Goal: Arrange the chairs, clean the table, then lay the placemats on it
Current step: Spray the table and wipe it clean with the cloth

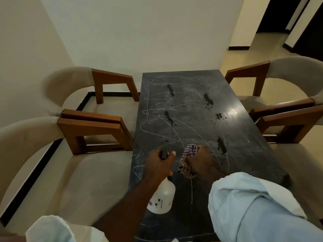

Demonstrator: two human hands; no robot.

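The dark table [192, 105] carries white chalk scribbles and several wet dark spray patches [208, 99]. My left hand [158, 165] grips the black trigger head of a white spray bottle [163, 196], nozzle pointing away over the tabletop. My right hand [202, 161] holds a bunched purple-and-white checked cloth [188, 158] against the table's near part. Four beige chairs with brown wooden arms stand along the table: two on the left [73, 88] [52, 145], two on the right [279, 81] [297, 137]. No placemats are in view.
A white wall stands behind the table's far end and along the left, with a black skirting strip [35, 165] at the floor. A passage with dark doorways [272, 21] opens at the back right. Both my light blue sleeves fill the frame's bottom.
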